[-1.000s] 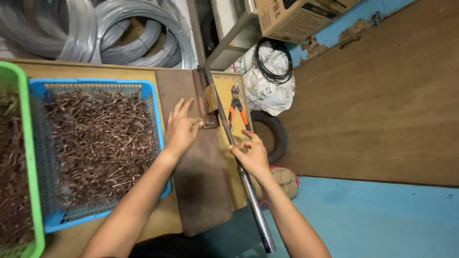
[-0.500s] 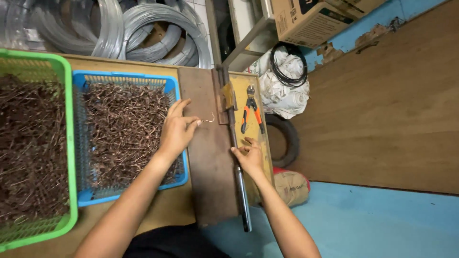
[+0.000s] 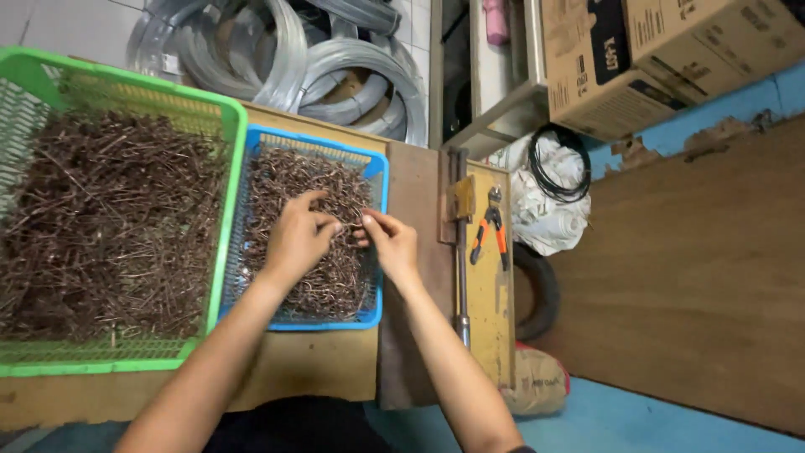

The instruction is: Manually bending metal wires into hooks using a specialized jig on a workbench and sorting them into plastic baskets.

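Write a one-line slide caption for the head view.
Left hand and right hand meet over the blue plastic basket of bent brown wire pieces.

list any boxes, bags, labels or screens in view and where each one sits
Cardboard box: top right, on the shelf unit, brown with dark print.
Second cardboard box: far top right corner, brown, tilted.
Sack: on the floor below the yellow bench edge, tan with red trim.
No screens in view.

One head camera, worn on me, looks steeply down over my forearms at the workbench [image 3: 335,369], close range.
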